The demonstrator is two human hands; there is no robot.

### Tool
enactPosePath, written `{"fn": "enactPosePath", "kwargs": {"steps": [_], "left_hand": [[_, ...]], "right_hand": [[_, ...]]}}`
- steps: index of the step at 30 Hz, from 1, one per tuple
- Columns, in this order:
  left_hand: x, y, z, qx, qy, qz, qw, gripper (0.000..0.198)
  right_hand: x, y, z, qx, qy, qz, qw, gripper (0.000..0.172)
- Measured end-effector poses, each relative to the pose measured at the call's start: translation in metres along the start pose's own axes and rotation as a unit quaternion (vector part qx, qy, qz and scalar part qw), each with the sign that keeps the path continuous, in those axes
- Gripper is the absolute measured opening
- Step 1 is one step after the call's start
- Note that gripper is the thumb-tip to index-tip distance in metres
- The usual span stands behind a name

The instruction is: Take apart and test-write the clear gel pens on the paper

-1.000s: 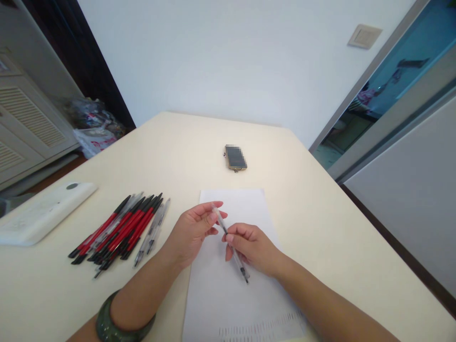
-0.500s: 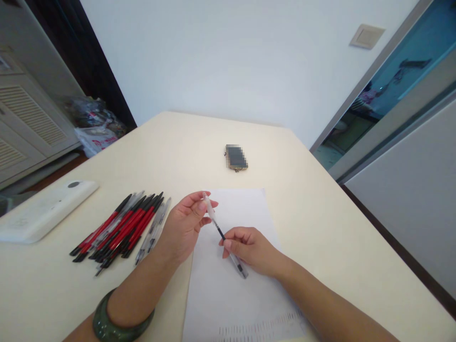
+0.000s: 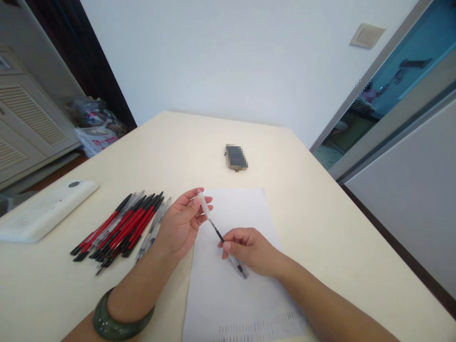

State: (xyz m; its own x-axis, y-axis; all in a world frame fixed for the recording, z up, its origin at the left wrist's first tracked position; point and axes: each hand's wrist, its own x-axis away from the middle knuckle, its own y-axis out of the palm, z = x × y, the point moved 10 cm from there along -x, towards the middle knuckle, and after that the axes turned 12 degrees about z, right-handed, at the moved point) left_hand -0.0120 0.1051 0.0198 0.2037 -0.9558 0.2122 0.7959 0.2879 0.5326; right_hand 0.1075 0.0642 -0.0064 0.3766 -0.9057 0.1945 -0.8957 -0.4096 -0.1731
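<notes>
My left hand (image 3: 181, 223) pinches a clear pen cap (image 3: 204, 207) between thumb and fingertips, and the cap stands off the pen's tip. My right hand (image 3: 249, 249) grips the clear pen barrel (image 3: 238, 266) over a white sheet of paper (image 3: 235, 266). The dark pen point (image 3: 218, 234) shows bare between the two hands. A green bangle (image 3: 121, 318) circles my left wrist. To the left of my left hand lies a pile of red-and-black and clear pens (image 3: 123, 230).
A phone (image 3: 235, 157) lies farther back on the cream table (image 3: 320, 223). A white flat device (image 3: 42, 209) rests at the table's left edge. Bags (image 3: 94, 126) and a louvred cabinet (image 3: 24, 128) stand beyond the left side. A doorway opens at the right.
My left hand has drawn the clear cap up and to the left, off the pen. The pen's dark point now shows between the hands. My right hand has barely moved.
</notes>
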Motion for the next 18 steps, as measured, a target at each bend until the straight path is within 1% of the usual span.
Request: {"fn": "enactPosePath", "kwargs": {"steps": [9, 12, 13, 15, 17, 18], "left_hand": [[-0.008, -0.008, 0.006, 0.023, 0.012, 0.017, 1.0, 0.021], [-0.011, -0.011, 0.008, 0.008, 0.026, 0.026, 0.999, 0.021], [-0.013, -0.013, 0.008, -0.012, 0.036, 0.033, 0.999, 0.022], [-0.015, -0.017, 0.01, -0.087, 0.067, 0.053, 0.993, 0.027], [-0.017, -0.019, 0.013, -0.203, 0.112, 0.07, 0.97, 0.033], [-0.018, -0.018, 0.015, -0.27, 0.14, 0.076, 0.949, 0.036]], "right_hand": [[0.001, 0.001, 0.003, 0.001, 0.008, -0.006, 1.0, 0.022], [0.0, 0.0, 0.001, -0.004, 0.001, -0.001, 1.0, 0.023], [0.0, -0.002, 0.0, -0.008, -0.005, 0.003, 1.0, 0.023], [-0.002, -0.007, -0.002, -0.016, -0.015, 0.021, 1.0, 0.023], [-0.004, -0.012, -0.001, -0.025, -0.011, 0.043, 0.999, 0.025], [-0.005, -0.015, 0.0, -0.031, -0.006, 0.054, 0.998, 0.025]]}}
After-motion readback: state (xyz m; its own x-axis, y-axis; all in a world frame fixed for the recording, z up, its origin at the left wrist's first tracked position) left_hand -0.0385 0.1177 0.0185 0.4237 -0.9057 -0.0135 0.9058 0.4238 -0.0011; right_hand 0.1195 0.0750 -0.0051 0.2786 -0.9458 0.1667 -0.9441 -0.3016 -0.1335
